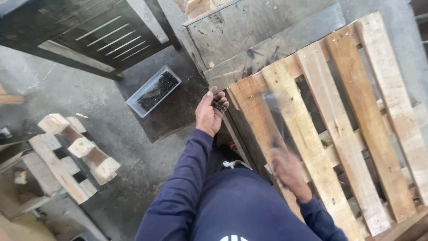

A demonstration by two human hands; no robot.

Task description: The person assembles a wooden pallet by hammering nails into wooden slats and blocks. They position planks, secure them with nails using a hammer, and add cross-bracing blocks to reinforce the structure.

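My left hand is held out over the near left corner of a wooden pallet, fingers curled around a small bunch of dark nails. My right hand is blurred by motion and grips the handle of a hammer, whose head is a smear above the pallet's second slat. The pallet has several pale slats running away from me with gaps between them. Both arms wear dark blue sleeves.
A grey plastic tray of dark nails lies on the concrete floor to the left. A rough pallet section with wooden blocks lies at lower left. A dark slatted frame stands top left. Weathered grey boards lie beyond the pallet.
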